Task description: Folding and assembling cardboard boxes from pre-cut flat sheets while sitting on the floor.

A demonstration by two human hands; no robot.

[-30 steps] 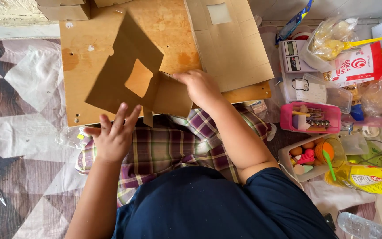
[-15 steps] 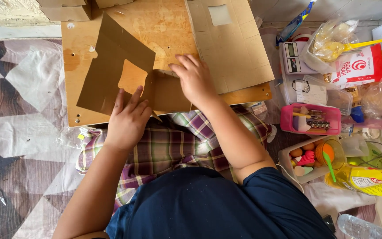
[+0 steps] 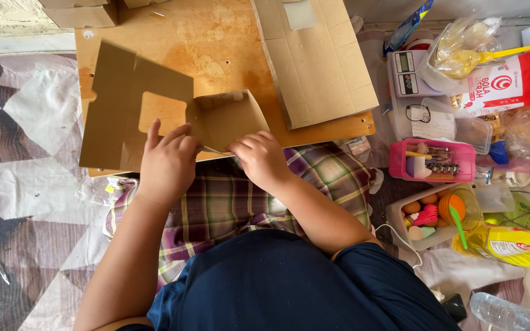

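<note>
Both hands, left hand (image 3: 165,160) and right hand (image 3: 259,158), have fingers closed on the cut cardboard sheet (image 3: 118,116), lying left of the flattened box (image 3: 317,61).

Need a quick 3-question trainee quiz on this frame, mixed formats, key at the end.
1. True or false: the left hand rests on the flat brown cardboard cut-out with a square window.
2. Which hand is at the folded cardboard flap? A) right hand B) neither
3. Fill in: the pink plastic tray of small tools lies to the person's ____ side.

Key:
1. True.
2. A; the fingers meet the flap's near edge.
3. Right, beside the clear lidded container and the white digital scale.
</note>
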